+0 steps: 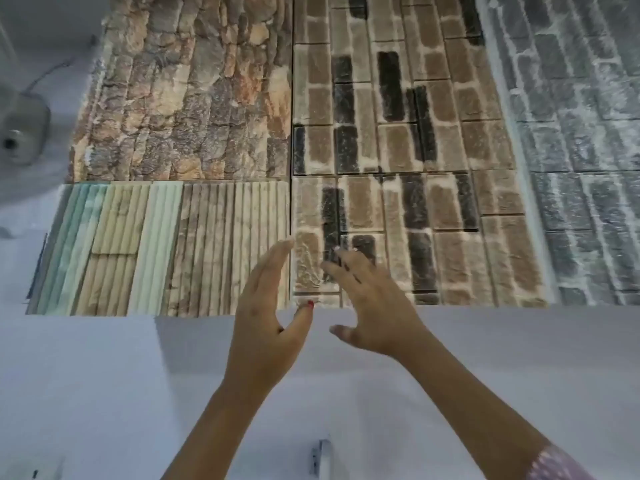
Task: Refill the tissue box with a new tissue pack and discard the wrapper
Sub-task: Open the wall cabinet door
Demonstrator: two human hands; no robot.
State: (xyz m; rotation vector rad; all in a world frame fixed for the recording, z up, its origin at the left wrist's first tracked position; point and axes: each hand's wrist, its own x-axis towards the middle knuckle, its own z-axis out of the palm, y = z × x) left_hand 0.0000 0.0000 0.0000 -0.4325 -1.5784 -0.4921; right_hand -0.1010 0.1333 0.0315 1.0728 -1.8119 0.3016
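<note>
Tissue box and tissue pack: neither is showing in the head view, so their position cannot be told. Both hands are reaching forward, empty. Left hand is standing edge-on, fingers straight and together, thumb with a red nail pointing right. Right hand is hovering palm-down just beside it, fingers spread wide, gripping nothing; the two hands are apart. Behind them, textured wall panels are filling the frame: rough stone panel upper left, ribbed striped panel below it, brown brick panel centre, grey brick panel right. White wall is running below. Pink patterned sleeve is showing at lower right.
</note>
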